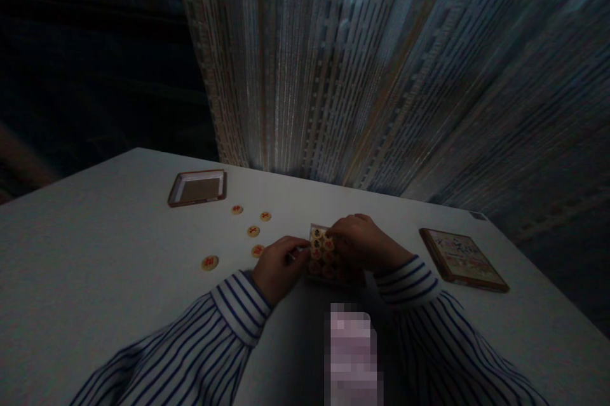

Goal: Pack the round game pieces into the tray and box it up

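Note:
A small tray of round game pieces (322,252) lies on the white table (95,253) in front of me, tightly packed with several tan discs bearing red or black marks. My left hand (279,268) rests curled at the tray's left edge, fingertips touching it. My right hand (363,242) covers the tray's right and far side, fingers bent down onto the pieces. Whether either hand pinches a disc is hidden. Several loose discs (253,231) lie on the table to the left of my left hand.
An empty brown-rimmed box half (197,187) sits at the back left. A flat brown-edged printed lid or board (462,259) lies at the right. A striped curtain (362,69) hangs behind the table. The room is dim.

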`<state>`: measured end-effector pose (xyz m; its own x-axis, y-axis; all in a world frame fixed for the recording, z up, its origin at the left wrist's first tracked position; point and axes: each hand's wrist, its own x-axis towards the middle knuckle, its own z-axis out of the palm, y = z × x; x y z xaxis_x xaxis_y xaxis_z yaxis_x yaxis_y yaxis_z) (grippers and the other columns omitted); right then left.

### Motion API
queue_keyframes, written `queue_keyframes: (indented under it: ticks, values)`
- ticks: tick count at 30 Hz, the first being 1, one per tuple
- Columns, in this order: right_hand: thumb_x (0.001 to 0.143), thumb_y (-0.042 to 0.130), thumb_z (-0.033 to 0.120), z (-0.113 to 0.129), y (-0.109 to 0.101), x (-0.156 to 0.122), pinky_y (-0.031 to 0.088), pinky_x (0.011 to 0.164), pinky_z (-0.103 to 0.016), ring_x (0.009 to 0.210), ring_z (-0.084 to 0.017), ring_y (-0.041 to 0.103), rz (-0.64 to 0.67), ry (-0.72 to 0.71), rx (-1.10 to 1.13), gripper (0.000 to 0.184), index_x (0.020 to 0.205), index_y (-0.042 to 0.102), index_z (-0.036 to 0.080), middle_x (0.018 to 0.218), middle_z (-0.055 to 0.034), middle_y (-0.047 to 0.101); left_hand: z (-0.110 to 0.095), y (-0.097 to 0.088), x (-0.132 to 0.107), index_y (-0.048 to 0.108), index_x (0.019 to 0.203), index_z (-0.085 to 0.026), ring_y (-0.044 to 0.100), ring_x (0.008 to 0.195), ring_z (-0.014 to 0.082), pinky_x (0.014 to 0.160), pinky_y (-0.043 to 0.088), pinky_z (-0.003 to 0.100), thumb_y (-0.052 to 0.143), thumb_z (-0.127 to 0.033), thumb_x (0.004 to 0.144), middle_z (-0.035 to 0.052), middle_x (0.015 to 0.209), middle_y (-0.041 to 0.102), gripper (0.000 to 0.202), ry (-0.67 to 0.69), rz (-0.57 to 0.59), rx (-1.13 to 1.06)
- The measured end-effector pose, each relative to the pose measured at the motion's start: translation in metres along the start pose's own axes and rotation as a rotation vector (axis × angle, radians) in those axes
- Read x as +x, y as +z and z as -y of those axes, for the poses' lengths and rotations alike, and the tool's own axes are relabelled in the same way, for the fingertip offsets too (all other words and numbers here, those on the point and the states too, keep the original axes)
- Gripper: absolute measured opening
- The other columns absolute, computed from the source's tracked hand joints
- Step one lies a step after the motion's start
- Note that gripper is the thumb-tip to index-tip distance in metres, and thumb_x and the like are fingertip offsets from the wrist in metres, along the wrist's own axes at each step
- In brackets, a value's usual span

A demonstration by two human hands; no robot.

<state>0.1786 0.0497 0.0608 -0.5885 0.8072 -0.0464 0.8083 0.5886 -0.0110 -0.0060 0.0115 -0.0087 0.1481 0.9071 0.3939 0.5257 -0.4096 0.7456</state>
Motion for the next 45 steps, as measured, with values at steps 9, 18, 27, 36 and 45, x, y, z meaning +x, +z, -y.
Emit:
queue_keyframes:
  ticks: [9,18,27,36,45]
  values:
    - [0.081,0.046,0.019,-0.002,-0.009,-0.006,0.035,0.084,-0.034,0.09,-0.02,0.058,-0.268,0.041,0.019,0.023,0.096,0.064,0.017,0.094,-0.0057,0.068,0.003,0.003,-0.002,0.065,0.087,-0.016,0.061,0.065,0.0132,0.057,0.049,0.024,0.052,-0.021,0.077,0.0053,0.079,0.067,0.017,-0.005,-0.034,-0.011]
    - [0.081,0.048,0.018,0.014,-0.024,-0.024,0.04,0.081,-0.035,0.086,-0.02,0.059,-0.483,-0.006,0.094,0.022,0.096,0.064,0.016,0.089,-0.0057,0.069,0.001,0.003,-0.001,0.067,0.086,-0.015,0.061,0.064,0.0139,0.057,0.049,0.024,0.052,-0.023,0.077,0.0055,0.078,0.067,0.019,-0.017,-0.044,-0.012]
    - [0.083,0.047,0.018,0.018,-0.005,-0.058,0.044,0.078,-0.037,0.088,-0.02,0.059,-0.451,0.011,0.13,0.025,0.104,0.059,0.018,0.095,-0.0065,0.066,-0.001,0.002,-0.004,0.065,0.088,-0.015,0.061,0.066,0.0143,0.062,0.05,0.026,0.053,-0.021,0.076,0.0061,0.08,0.067,0.018,0.023,-0.018,0.021]
    - [0.083,0.046,0.039,0.006,0.054,-0.07,0.045,0.088,-0.045,0.108,-0.026,0.052,-0.58,0.152,0.239,0.04,0.116,0.051,0.015,0.116,-0.0147,0.057,-0.004,-0.002,-0.015,0.061,0.098,-0.015,0.061,0.078,0.0174,0.068,0.051,0.029,0.056,-0.024,0.075,0.0079,0.088,0.066,0.024,0.091,0.062,0.047]
    - [0.079,0.049,0.044,-0.001,0.058,-0.08,0.044,0.091,-0.043,0.109,-0.025,0.053,-0.352,0.293,0.551,0.054,0.124,0.045,0.016,0.12,-0.0129,0.056,0.0,-0.005,-0.018,0.056,0.108,-0.018,0.059,0.095,0.0236,0.083,0.048,0.039,0.067,-0.022,0.066,0.0095,0.103,0.065,0.044,0.139,0.122,0.162]
